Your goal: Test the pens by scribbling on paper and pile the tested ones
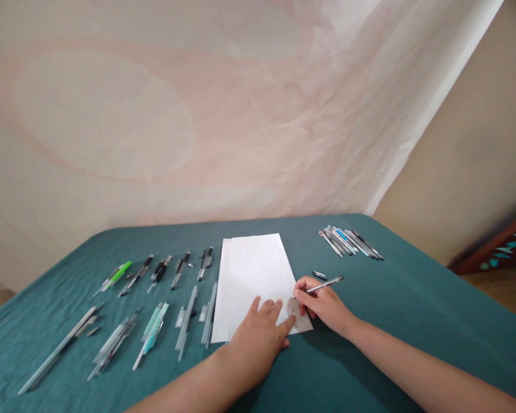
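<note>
My right hand [324, 304] grips a slim pen [327, 284] with a clear barrel, its tip down at the right edge of a stack of white paper [253, 269]. Spread flat on the lower part of the paper lies my left hand [262, 330], fingers apart and holding nothing. Between the two hands, the paper's lower right corner is in shadow, and any marks there are too faint to read. Just beyond my right hand a dark pen cap [319, 275] rests on the cloth.
Left of the paper, disassembled pens lie in small groups, among them a green one [122, 269] and a turquoise one [155, 330]. A row of pens [348, 242] sits at the back right. Green cloth [395, 298] covers the table; a pale sheet [241, 115] hangs behind.
</note>
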A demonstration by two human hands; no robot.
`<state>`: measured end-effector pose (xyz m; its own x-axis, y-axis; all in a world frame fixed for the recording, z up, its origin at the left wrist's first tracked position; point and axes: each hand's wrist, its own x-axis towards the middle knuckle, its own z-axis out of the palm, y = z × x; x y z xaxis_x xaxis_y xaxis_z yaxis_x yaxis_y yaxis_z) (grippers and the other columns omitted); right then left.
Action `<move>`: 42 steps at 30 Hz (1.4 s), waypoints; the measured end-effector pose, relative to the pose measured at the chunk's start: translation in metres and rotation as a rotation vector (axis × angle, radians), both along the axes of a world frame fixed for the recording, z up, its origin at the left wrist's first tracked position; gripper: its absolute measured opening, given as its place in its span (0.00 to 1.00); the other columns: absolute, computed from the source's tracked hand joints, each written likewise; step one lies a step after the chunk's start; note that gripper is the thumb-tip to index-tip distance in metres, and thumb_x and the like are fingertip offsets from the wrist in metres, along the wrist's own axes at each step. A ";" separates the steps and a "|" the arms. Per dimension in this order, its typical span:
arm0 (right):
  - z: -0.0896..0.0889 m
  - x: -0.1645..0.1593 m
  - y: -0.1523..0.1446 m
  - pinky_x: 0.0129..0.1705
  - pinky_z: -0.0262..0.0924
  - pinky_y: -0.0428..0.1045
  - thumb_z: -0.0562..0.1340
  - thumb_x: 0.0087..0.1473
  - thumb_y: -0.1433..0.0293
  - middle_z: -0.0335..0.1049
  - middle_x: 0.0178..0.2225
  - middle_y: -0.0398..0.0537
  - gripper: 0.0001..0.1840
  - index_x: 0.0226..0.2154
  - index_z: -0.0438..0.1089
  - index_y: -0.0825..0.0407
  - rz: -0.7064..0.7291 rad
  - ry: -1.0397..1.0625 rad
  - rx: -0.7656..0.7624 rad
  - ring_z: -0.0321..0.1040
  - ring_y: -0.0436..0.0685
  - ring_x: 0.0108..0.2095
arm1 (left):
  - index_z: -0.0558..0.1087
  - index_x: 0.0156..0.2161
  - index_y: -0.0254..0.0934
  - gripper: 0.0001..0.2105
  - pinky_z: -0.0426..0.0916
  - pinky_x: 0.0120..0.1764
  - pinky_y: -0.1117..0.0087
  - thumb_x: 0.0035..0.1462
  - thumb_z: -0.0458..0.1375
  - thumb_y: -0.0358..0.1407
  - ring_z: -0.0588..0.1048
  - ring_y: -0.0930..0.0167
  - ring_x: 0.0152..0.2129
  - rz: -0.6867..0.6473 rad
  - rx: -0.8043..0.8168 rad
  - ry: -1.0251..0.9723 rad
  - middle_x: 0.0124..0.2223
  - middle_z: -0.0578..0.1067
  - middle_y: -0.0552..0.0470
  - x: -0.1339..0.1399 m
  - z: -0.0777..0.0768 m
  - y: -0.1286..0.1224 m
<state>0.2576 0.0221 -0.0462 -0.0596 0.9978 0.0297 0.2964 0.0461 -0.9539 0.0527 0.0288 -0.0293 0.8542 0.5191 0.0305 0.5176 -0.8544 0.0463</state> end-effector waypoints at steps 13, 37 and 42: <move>0.002 0.014 0.010 0.19 0.50 0.44 0.59 0.53 0.58 0.65 0.22 0.42 0.15 0.36 0.68 0.52 -0.271 0.175 0.119 0.57 0.47 0.19 | 0.60 0.58 0.47 0.20 0.48 0.55 0.49 0.61 0.47 0.40 0.61 0.58 0.54 -0.030 -0.037 -0.012 0.59 0.62 0.43 -0.003 -0.002 0.003; 0.003 -0.002 -0.002 0.25 0.54 0.44 0.57 0.53 0.65 0.64 0.24 0.40 0.07 0.31 0.66 0.51 -0.055 -0.036 0.036 0.60 0.49 0.23 | 0.59 0.58 0.48 0.20 0.48 0.54 0.46 0.61 0.47 0.42 0.62 0.56 0.54 -0.045 -0.021 0.034 0.59 0.61 0.39 0.000 0.000 0.004; 0.000 -0.002 -0.001 0.26 0.54 0.44 0.58 0.50 0.71 0.64 0.24 0.40 0.02 0.28 0.66 0.52 -0.080 -0.131 0.065 0.60 0.49 0.24 | 0.59 0.58 0.48 0.20 0.49 0.54 0.46 0.61 0.47 0.42 0.62 0.56 0.54 -0.050 -0.016 0.053 0.60 0.61 0.39 0.000 0.001 0.004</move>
